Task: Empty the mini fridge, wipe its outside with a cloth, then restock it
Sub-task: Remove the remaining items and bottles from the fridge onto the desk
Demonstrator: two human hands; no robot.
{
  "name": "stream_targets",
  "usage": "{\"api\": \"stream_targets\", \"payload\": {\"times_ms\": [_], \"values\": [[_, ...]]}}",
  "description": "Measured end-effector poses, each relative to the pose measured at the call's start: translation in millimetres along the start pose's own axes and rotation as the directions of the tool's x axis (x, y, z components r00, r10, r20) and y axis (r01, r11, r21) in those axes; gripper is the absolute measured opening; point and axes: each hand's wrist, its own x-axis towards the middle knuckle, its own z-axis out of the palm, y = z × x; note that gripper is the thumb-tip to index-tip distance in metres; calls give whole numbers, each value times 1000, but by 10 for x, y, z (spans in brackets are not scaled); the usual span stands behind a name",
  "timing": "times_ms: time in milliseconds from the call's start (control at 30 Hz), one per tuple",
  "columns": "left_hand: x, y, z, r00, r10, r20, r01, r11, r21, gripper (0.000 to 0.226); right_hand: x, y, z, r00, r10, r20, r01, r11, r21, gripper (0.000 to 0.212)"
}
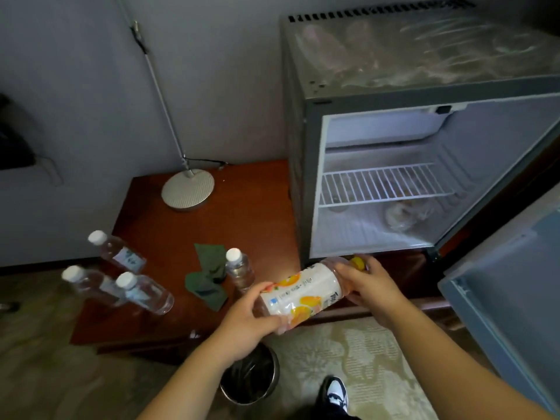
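Note:
The grey mini fridge (303,177) stands on a low wooden cabinet (242,225) with its door (509,286) swung open to the right. Both hands hold a juice bottle (303,294) with an orange-fruit label, lying sideways in front of the fridge. My left hand (251,319) grips its base and my right hand (368,281) grips its neck by the yellow cap. A clear bag (406,216) lies on the fridge floor under the wire shelf (385,184). Several water bottles stand on the cabinet, one (239,268) beside a crumpled green cloth (207,277).
A lamp's round base (188,190) and slanted pole stand at the back of the cabinet, its cord running along the wall. A metal waste bin (250,377) stands on the patterned carpet below my left arm. My shoe (335,392) is near it.

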Motion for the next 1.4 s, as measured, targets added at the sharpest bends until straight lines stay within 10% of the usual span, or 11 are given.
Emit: {"api": "stream_targets", "payload": {"times_ms": [700, 1400], "values": [[-1251, -1609, -1241, 862, -364, -352, 177, 868, -465, 51, -1118, 1181, 1556, 967, 76, 242, 16, 934, -356, 27], [469, -3605, -453, 838, -441, -322, 317, 873, -371, 44, 306, 2827, 1719, 985, -57, 162, 153, 715, -682, 14]]}}
